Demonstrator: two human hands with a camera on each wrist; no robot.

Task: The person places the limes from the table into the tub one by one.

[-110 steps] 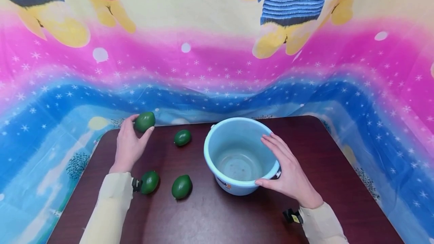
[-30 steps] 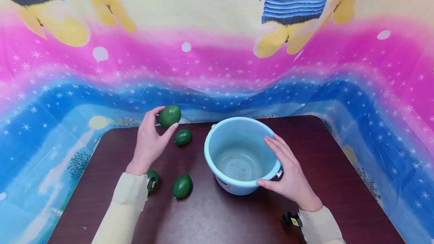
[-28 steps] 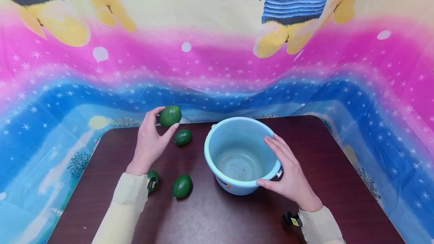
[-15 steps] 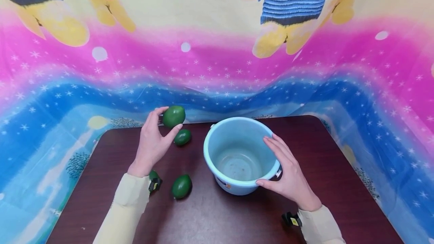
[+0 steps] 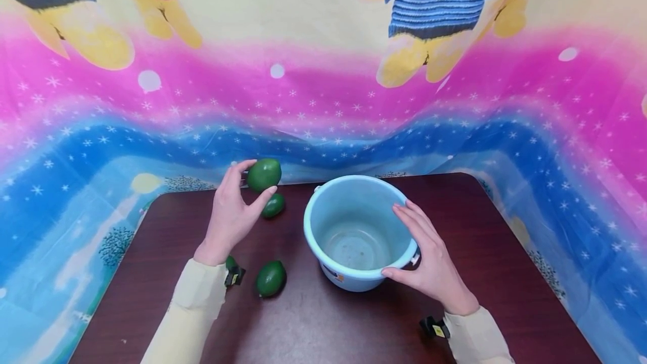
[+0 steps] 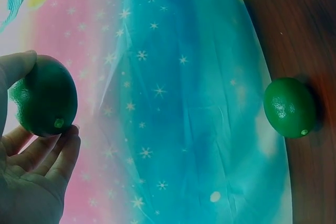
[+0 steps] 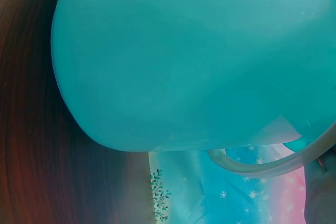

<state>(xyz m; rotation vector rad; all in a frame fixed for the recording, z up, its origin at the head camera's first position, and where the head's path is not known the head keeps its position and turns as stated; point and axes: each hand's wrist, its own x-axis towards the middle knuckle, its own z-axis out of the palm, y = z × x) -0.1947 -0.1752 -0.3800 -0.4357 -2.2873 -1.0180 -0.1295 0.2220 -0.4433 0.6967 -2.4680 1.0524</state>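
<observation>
My left hand holds a green lime between thumb and fingers, raised above the back left of the table. In the left wrist view the held lime shows its pale stem end. Just below it, partly covered by the thumb, a second lime lies on the table. My right hand holds the right rim of a light blue bucket, thumb in front and fingers over the edge. The bucket stands upright with nothing visible inside.
Another lime lies left of the bucket's front. One more lime is mostly hidden behind the left wrist. The dark wooden table ends at a patterned cloth backdrop. The bucket's white handle hangs at its side.
My left hand has carried the lime rightward from the table's back left corner, slowing over the last second, and now partly covers the lime behind. The right hand and bucket stay put.
</observation>
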